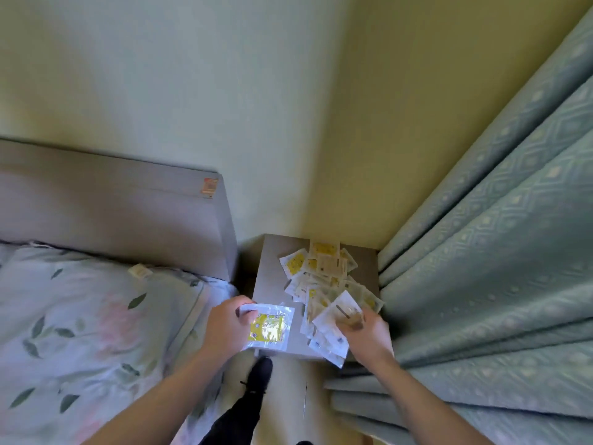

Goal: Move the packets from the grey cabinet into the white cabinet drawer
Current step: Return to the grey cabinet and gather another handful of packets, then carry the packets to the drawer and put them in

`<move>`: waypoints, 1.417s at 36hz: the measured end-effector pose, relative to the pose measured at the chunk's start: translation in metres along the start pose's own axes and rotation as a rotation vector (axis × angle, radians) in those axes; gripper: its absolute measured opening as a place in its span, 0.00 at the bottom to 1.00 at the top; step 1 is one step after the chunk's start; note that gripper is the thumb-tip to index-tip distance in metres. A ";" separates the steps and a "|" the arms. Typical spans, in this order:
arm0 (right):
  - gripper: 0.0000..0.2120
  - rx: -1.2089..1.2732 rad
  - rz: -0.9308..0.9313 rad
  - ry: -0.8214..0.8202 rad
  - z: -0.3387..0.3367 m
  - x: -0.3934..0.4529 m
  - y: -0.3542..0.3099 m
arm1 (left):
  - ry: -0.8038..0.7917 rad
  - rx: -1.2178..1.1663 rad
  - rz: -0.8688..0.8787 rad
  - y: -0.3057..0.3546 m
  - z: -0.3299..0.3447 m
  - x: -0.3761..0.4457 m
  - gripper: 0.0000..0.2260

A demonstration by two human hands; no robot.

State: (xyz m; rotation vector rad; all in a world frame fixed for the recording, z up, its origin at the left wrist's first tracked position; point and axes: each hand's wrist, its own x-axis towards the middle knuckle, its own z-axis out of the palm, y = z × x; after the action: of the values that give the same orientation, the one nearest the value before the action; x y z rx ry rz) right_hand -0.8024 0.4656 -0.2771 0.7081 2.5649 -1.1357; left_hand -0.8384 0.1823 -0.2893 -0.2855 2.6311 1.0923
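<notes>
A small grey cabinet (272,274) stands in the corner between the bed and the curtain. Several white and yellow packets (321,271) lie scattered over its top. My left hand (227,326) grips a clear packet with a yellow label (269,327) at the cabinet's front left edge. My right hand (369,335) holds a white packet (333,319) over the front right of the pile, with more packets under it. No white cabinet or drawer is in view.
A bed with a floral pillow (80,316) and grey headboard (112,203) fills the left. A heavy green curtain (497,268) hangs on the right, touching the cabinet. My dark-clad leg and foot (256,380) stand on the narrow floor strip in front.
</notes>
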 end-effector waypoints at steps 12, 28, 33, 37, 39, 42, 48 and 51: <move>0.09 -0.208 -0.232 -0.207 0.001 -0.081 0.009 | 0.200 -0.050 -0.110 -0.034 -0.004 -0.160 0.12; 0.07 -0.587 -0.725 -0.520 0.096 -0.295 -0.024 | 0.532 -0.189 -0.418 -0.166 -0.046 -0.438 0.04; 0.09 -0.614 -0.856 -0.625 0.161 -0.411 -0.028 | 0.657 -0.259 -0.503 -0.243 -0.061 -0.565 0.04; 0.10 -0.661 -0.965 -0.641 0.206 -0.510 -0.020 | 0.759 -0.283 -0.565 -0.296 -0.071 -0.669 0.08; 0.14 -0.623 -1.001 -0.681 0.226 -0.560 -0.016 | 0.803 -0.312 -0.611 -0.321 -0.074 -0.721 0.08; 0.17 -0.622 -1.063 -0.738 0.253 -0.631 -0.010 | 0.875 -0.343 -0.681 -0.356 -0.080 -0.793 0.07; 0.20 -0.625 -1.204 -0.886 0.309 -0.760 -0.009 | 1.023 -0.315 -0.782 -0.405 -0.098 -0.917 0.06; 0.18 -0.641 -1.284 -0.971 0.340 -0.820 -0.016 | 1.077 -0.304 -0.847 -0.429 -0.109 -0.970 0.05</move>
State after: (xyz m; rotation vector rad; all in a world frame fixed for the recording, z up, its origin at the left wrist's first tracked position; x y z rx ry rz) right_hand -0.1025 -0.0684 -0.1597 -1.4328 2.0227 -0.4712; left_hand 0.1784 -0.1205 -0.1813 -2.3230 2.4547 1.1426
